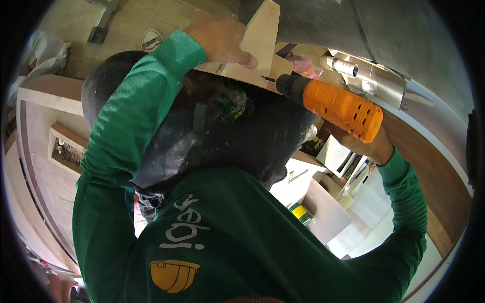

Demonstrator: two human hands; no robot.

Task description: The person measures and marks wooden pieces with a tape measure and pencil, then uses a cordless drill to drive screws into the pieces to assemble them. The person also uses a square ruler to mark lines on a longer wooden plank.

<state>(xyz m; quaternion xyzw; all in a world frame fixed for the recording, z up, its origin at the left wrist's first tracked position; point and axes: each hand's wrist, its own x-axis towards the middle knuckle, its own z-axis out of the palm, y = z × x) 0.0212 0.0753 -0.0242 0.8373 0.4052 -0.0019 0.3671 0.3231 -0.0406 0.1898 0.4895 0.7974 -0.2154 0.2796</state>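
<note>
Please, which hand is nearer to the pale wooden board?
Left. The left hand touches the pale wooden board; the right hand is away from it, holding the orange drill.

Left of the power drill (336, 103) lies the wooden board (263, 38) under the left hand (220, 40), with a sneaker (151, 40) farther left, the right hand (366, 146) beneath the drill, and a metal cylinder (339, 65) beyond.

Tan floor (136, 20), metal leg (104, 18) (dark-footed) standing on it, shoe (151, 39) too
</note>
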